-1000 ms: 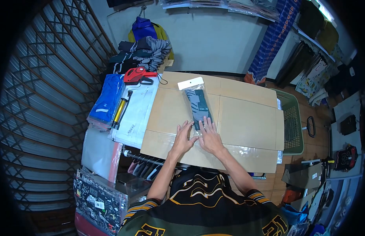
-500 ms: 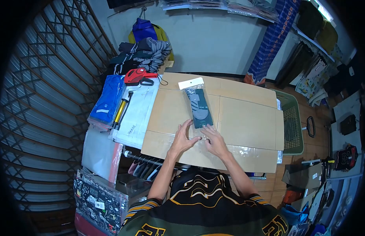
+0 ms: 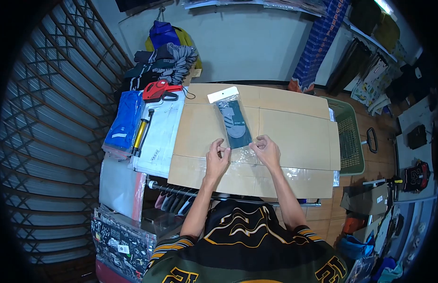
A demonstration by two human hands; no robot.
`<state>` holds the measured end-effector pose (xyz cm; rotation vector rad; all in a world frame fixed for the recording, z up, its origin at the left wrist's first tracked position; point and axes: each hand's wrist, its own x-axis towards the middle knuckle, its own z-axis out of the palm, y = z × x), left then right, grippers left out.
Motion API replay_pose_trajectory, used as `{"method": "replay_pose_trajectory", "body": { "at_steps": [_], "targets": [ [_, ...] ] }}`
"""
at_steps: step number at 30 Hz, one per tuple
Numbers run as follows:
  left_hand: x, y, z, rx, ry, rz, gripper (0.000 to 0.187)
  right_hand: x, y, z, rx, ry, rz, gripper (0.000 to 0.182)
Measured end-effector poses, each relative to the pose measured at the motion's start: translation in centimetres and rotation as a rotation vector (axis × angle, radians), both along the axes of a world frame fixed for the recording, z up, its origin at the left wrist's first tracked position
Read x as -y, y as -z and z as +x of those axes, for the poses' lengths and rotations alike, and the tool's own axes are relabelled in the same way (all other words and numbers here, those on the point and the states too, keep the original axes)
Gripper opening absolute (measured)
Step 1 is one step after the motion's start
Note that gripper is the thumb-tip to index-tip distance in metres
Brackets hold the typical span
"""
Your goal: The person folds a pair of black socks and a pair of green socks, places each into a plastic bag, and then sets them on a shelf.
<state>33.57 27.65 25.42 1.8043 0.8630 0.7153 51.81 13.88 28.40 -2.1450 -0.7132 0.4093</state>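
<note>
A clear plastic pack of socks (image 3: 236, 123), dark green and grey with a white hanging header at its far end, lies slightly tilted on the flattened cardboard (image 3: 297, 137). My left hand (image 3: 217, 157) has its thumb and fingers pinched on the near left corner of the clear wrapper. At the near right corner, my right hand (image 3: 267, 152) pinches the wrapper in the same way. The thin film between the two hands is hard to make out.
Left of the cardboard are a red labelling gun (image 3: 157, 90), a yellow and black hand pump (image 3: 141, 134) and blue bagged clothing (image 3: 124, 118). Folded clothes (image 3: 167, 63) are piled behind. A green basket (image 3: 345, 137) stands at the right. Below the near edge runs a clothes rail (image 3: 181, 189).
My hands have moved apart, from lying over the near end of the sock pack to pinching its two near corners. The camera view has shifted slightly.
</note>
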Motion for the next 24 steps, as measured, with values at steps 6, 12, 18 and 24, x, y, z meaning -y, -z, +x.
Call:
{"method": "replay_pose_trajectory", "body": {
  "at_steps": [6, 12, 18, 24],
  "targets": [
    [0.0, 0.1, 0.0, 0.029, -0.013, -0.016, 0.038, 0.1, 1.6, 1.2, -0.015, -0.013, 0.025, 0.038],
    [-0.9, -0.1, -0.8, -0.108, 0.174, 0.183, 0.016, 0.8, 4.9, 4.3, -0.249, -0.29, 0.162, 0.022],
    [-1.0, 0.7, -0.7, 0.007, 0.18, 0.04, 0.02, 1.8, 4.6, 4.8, -0.32, -0.354, 0.202, 0.023],
    [-1.2, 0.1, -1.3, -0.052, 0.238, 0.049, 0.015, 3.0, 3.0, 4.3, -0.375, -0.339, 0.138, 0.02]
  ]
}}
